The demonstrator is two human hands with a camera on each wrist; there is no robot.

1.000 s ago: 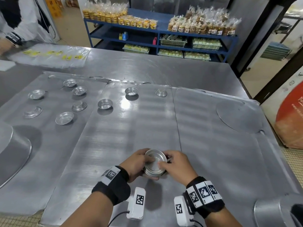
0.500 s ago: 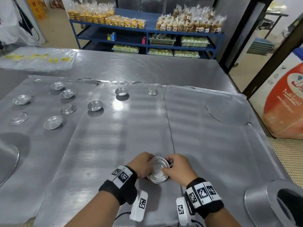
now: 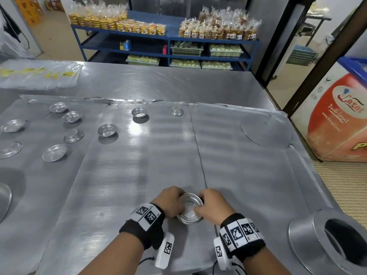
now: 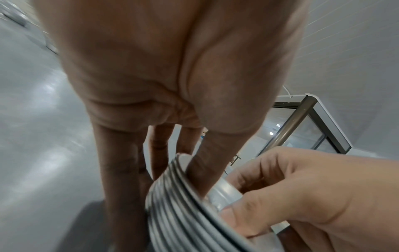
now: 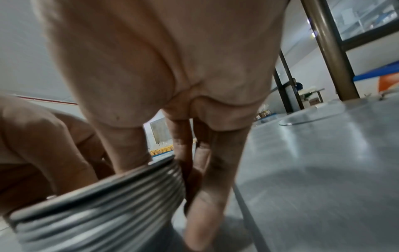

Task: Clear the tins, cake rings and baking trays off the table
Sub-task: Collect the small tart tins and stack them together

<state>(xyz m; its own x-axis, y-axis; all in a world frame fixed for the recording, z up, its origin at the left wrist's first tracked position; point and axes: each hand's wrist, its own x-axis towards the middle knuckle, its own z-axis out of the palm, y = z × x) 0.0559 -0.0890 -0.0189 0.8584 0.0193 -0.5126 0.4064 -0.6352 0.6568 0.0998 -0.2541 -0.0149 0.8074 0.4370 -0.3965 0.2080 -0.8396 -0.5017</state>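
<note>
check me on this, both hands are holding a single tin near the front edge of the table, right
Not a single tin. Both wrist views show many nested rims: the left hand and right hand hold a stack of tins. The rest stands: it is near the front edge of the table.

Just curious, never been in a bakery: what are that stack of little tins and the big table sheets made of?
The stack of tins, gripped by the left hand and right hand, looks like thin aluminium or tinplate: silvery, semi-matte, with stacked rolled rims. The baking trays look like brushed aluminium or steel: grey, streaked, with soft reflections.
</note>
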